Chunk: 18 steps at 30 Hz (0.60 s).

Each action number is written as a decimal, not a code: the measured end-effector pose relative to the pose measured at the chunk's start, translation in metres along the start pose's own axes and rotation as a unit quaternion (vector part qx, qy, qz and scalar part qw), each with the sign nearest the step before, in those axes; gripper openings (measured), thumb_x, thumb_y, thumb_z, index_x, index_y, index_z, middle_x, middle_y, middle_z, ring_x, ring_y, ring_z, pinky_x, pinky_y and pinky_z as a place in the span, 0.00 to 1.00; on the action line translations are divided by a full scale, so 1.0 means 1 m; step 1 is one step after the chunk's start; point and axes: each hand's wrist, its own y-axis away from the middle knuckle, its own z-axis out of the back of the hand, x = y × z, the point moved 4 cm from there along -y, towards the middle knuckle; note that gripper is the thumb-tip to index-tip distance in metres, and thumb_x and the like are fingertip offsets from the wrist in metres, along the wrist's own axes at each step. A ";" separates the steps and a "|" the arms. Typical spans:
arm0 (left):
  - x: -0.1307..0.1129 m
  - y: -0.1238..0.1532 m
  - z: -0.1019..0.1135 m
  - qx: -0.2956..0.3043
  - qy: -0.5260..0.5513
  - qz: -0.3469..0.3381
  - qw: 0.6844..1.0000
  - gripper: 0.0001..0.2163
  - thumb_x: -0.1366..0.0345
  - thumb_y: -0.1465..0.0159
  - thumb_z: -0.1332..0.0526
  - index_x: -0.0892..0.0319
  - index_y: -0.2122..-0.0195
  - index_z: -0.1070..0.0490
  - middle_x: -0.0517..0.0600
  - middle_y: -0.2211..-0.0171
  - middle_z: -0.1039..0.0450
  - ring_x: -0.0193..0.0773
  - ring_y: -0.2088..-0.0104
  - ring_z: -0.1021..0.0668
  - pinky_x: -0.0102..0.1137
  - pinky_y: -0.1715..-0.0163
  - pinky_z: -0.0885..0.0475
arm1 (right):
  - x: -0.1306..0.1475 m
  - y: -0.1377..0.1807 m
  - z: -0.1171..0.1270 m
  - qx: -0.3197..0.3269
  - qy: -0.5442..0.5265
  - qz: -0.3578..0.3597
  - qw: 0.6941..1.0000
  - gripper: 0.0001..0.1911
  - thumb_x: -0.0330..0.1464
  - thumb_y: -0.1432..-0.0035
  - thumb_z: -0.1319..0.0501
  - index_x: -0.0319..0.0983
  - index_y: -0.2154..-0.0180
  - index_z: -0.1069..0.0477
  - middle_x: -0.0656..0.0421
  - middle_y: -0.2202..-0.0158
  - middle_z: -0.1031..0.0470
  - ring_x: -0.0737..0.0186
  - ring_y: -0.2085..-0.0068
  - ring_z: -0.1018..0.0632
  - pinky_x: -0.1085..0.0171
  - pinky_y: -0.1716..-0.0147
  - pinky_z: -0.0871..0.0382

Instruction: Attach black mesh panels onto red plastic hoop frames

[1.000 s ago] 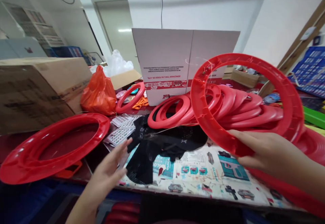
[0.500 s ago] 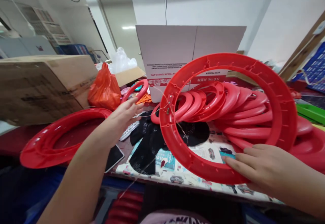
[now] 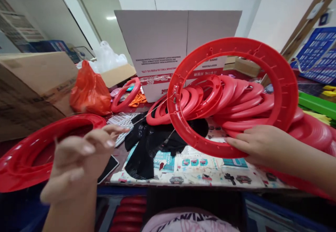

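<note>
While the right hand (image 3: 258,144) clamps the lower rim of a large red plastic ring (image 3: 231,97) between fingers and thumb, the ring stands tilted on edge above the table, its ribbed underside facing the camera. Behind it a row of matching red plastic rings (image 3: 236,102) leans one on another, running toward the white printed cardboard box (image 3: 162,46). The left hand (image 3: 78,162) is raised in front of the camera, blurred, its fingers loosely curled with thumb and forefinger close together; a thin pale thread (image 3: 147,114) stretches from near the ring's left rim toward that hand, though whether the fingers pinch it I cannot tell. Below lies a crumpled black mesh cloth (image 3: 152,144) on a printed paper sheet (image 3: 204,169). A wide red plastic ring (image 3: 31,151) rests flat at the left, beside a dark phone (image 3: 109,167), an orange plastic bag (image 3: 89,91) and a brown cardboard box (image 3: 28,88)
</note>
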 end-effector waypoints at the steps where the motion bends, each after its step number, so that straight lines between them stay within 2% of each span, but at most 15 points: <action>1: -0.003 0.011 -0.004 0.029 -0.071 -0.004 0.997 0.06 0.56 0.48 0.35 0.42 0.68 0.21 0.44 0.70 0.22 0.51 0.61 0.22 0.57 0.48 0.27 | -0.004 -0.002 0.000 0.000 -0.005 -0.008 1.000 0.22 0.21 0.56 0.41 0.41 0.58 0.24 0.60 0.77 0.24 0.60 0.78 0.27 0.59 0.78 0.48; 2: -0.003 0.022 -0.011 0.063 -0.132 0.003 0.989 0.07 0.58 0.47 0.36 0.43 0.66 0.21 0.45 0.64 0.21 0.57 0.54 0.23 0.59 0.46 0.29 | -0.007 -0.004 -0.001 0.004 -0.012 -0.015 1.000 0.22 0.22 0.56 0.40 0.42 0.57 0.24 0.60 0.77 0.24 0.60 0.78 0.27 0.59 0.78 0.50; 4: -0.003 0.043 -0.030 0.144 -0.225 -0.022 0.963 0.12 0.64 0.46 0.38 0.42 0.61 0.23 0.46 0.56 0.21 0.58 0.48 0.25 0.58 0.51 0.26 | -0.013 -0.009 -0.004 0.046 -0.021 -0.030 0.998 0.22 0.24 0.55 0.37 0.42 0.54 0.25 0.59 0.72 0.22 0.59 0.76 0.25 0.60 0.77 0.52; 6: 0.002 0.064 -0.057 0.243 -0.317 -0.088 0.913 0.14 0.69 0.47 0.37 0.45 0.61 0.25 0.48 0.52 0.22 0.57 0.47 0.25 0.53 0.53 0.26 | -0.021 -0.017 -0.007 0.117 -0.027 -0.062 0.991 0.20 0.27 0.51 0.36 0.43 0.53 0.26 0.59 0.69 0.20 0.59 0.74 0.24 0.61 0.77 0.54; 8: 0.012 0.084 -0.082 0.296 -0.378 -0.160 0.862 0.12 0.71 0.47 0.37 0.48 0.64 0.25 0.48 0.51 0.22 0.54 0.47 0.26 0.51 0.48 0.30 | -0.029 -0.025 -0.009 0.189 -0.044 -0.099 0.976 0.20 0.30 0.49 0.36 0.42 0.52 0.26 0.58 0.67 0.19 0.58 0.70 0.23 0.61 0.76 0.55; 9: 0.017 0.093 -0.092 0.307 -0.386 -0.178 0.852 0.10 0.71 0.46 0.37 0.49 0.64 0.25 0.47 0.51 0.22 0.52 0.47 0.26 0.49 0.44 0.34 | -0.034 -0.029 -0.010 0.217 -0.057 -0.114 0.968 0.22 0.31 0.48 0.36 0.42 0.49 0.27 0.57 0.65 0.19 0.57 0.68 0.22 0.62 0.76 0.55; 12: 0.034 0.115 -0.111 0.286 -0.379 -0.153 0.866 0.04 0.70 0.41 0.37 0.54 0.66 0.25 0.45 0.52 0.21 0.47 0.46 0.28 0.43 0.35 0.48 | -0.047 -0.036 -0.010 0.256 -0.086 -0.168 0.948 0.26 0.36 0.47 0.37 0.40 0.45 0.30 0.52 0.61 0.19 0.54 0.64 0.21 0.63 0.76 0.53; 15: 0.044 0.136 -0.124 0.295 -0.369 -0.153 0.868 0.08 0.67 0.39 0.38 0.54 0.59 0.23 0.45 0.56 0.21 0.43 0.47 0.28 0.39 0.33 0.54 | -0.057 -0.037 -0.013 0.255 -0.096 -0.205 0.940 0.27 0.38 0.49 0.36 0.40 0.45 0.29 0.52 0.61 0.19 0.52 0.62 0.21 0.63 0.76 0.52; 18: 0.048 0.157 -0.138 0.299 -0.385 -0.211 0.847 0.13 0.61 0.39 0.37 0.50 0.53 0.24 0.46 0.52 0.22 0.47 0.43 0.32 0.44 0.32 0.59 | -0.063 -0.036 -0.016 0.243 -0.093 -0.219 0.940 0.25 0.38 0.49 0.37 0.42 0.48 0.28 0.54 0.62 0.19 0.52 0.62 0.21 0.63 0.76 0.52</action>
